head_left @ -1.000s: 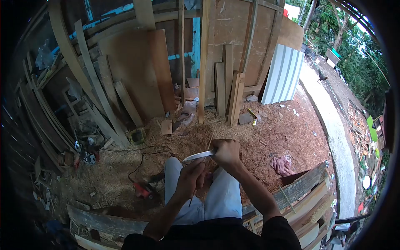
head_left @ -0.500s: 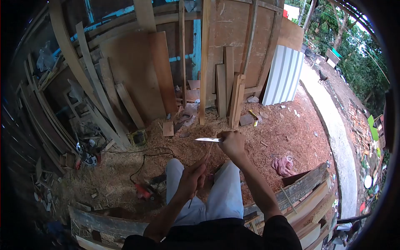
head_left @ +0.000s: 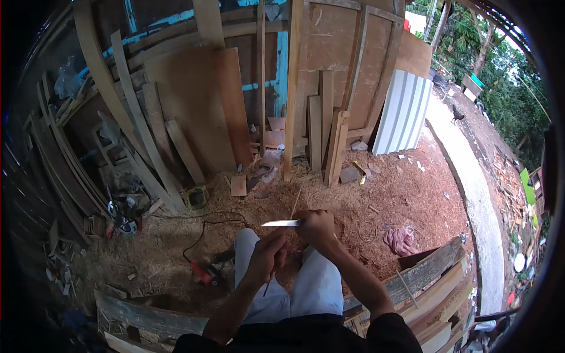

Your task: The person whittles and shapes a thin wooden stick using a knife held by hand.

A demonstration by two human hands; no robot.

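Observation:
My right hand (head_left: pixel 316 226) grips the handle of a knife (head_left: pixel 281 223) whose pale blade points left. My left hand (head_left: pixel 266 257) is closed around a thin wooden stick (head_left: pixel 296 202). The stick's tip rises past the blade toward the sawdust floor, and its lower end pokes out below my fist. The blade rests against the stick just above my left hand. Both hands are over my knees, in light trousers (head_left: pixel 315 282).
Planks and plywood sheets (head_left: pixel 194 112) lean on the shed wall ahead, with a white corrugated sheet (head_left: pixel 402 112) at right. A red power tool (head_left: pixel 202 270) with a black cord lies left of my legs. Stacked boards (head_left: pixel 429 282) sit at right. A pink rag (head_left: pixel 400 240) lies on the sawdust.
My right hand pushed the knife forward along the stick half a second ago and has now drawn it back close to my left hand.

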